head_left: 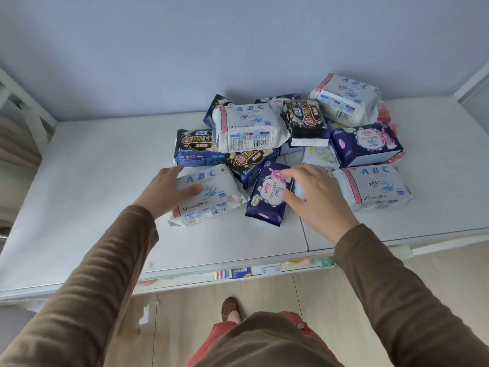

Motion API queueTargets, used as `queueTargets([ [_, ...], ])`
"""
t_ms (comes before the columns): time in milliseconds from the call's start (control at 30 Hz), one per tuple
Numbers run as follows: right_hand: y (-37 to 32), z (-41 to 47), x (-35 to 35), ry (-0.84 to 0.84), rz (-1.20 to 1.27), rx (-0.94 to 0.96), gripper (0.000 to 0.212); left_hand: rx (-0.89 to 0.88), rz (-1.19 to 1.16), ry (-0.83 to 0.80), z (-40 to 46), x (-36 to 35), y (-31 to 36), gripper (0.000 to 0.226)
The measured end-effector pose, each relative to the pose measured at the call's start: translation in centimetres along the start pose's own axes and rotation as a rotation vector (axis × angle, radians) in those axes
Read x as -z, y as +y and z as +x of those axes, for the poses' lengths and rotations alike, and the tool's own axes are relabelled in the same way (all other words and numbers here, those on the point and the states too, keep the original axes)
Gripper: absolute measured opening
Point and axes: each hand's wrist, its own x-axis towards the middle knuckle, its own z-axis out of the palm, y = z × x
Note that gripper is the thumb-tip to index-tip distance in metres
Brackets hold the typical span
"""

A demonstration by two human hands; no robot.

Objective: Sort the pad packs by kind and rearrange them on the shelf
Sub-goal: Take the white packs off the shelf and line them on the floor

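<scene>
The pad packs lie heaped on the shelf [100, 181], right of its middle. At the heap's near left lies an ABC pack [209, 197], with a slimmer pack [267, 200] just right of it. Another ABC pack [373, 188] lies at near right, and one more [346, 98] sits far right on top.

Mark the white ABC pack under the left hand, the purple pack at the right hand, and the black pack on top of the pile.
White ABC pack [211, 193]: head view, printed face.
Purple pack [267, 194]: head view, front face.
Black pack [304, 119]: head view, top face.
</scene>
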Motion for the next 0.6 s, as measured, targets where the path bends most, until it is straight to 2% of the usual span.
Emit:
queueTargets([
  [233, 0.6, 0.5, 0.0, 0.046, 0.048, 0.000, 0.028, 0.050, 0.063, -0.272, 1.5, 1.8, 0.3, 0.126],
  [333, 1.2, 0.7, 0.3, 0.046, 0.050, 0.004, 0.027, 0.104, 0.131, -0.323, 1.0, 1.1, 0.8, 0.136],
  [500, 3.2, 0.4, 0.8, 0.029, 0.075, 0.022, 0.029, 0.126, 0.132, -0.314, -0.6, 0.4, 1.5, 0.125],
  [600, 6.1, -0.2, 1.4, 0.025, 0.048, 0.019, 0.034, 0.114, 0.301, -0.208, -2.5, -0.3, 2.7, 0.114],
])
